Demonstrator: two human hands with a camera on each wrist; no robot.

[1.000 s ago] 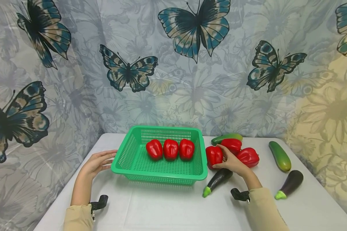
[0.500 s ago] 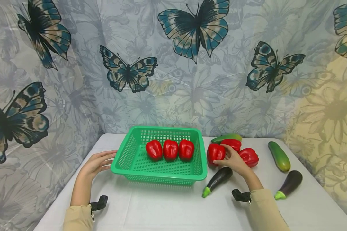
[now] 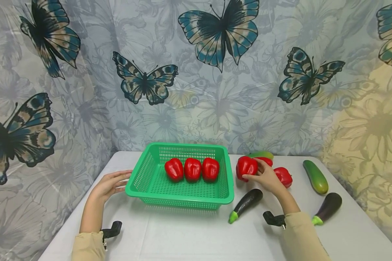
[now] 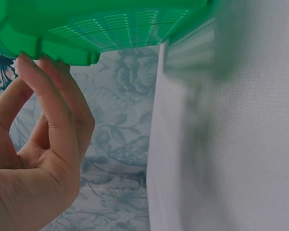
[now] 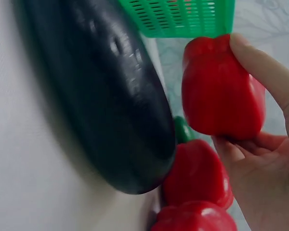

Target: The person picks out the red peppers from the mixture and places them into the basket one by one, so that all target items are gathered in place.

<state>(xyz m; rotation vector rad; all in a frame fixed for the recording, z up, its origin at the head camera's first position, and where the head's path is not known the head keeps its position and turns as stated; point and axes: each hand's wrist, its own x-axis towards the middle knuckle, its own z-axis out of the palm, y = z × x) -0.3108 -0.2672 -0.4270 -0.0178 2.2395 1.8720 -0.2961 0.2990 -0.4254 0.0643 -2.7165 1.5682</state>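
Observation:
My right hand (image 3: 268, 177) grips a red bell pepper (image 3: 246, 168) between thumb and fingers, just right of the green basket (image 3: 183, 201). In the right wrist view this held pepper (image 5: 221, 91) is above two other red peppers. My left hand (image 3: 111, 184) is at the basket's left side, and its fingertips (image 4: 50, 62) touch the basket's rim in the left wrist view. Inside the basket stand three red bell peppers (image 3: 192, 169) in a row.
Behind the right hand lie two more red peppers (image 3: 282, 177) and a partly hidden cucumber (image 3: 262, 154). An eggplant (image 3: 247, 203) lies before the hand. Farther right are another cucumber (image 3: 315, 177) and eggplant (image 3: 328, 207). A butterfly-print cloth (image 3: 196, 119) hangs behind the white table (image 3: 170, 235).
The right hand has lifted the gripped pepper and moved it slightly back and right, away from the basket and the near eggplant. The left hand has stayed in place.

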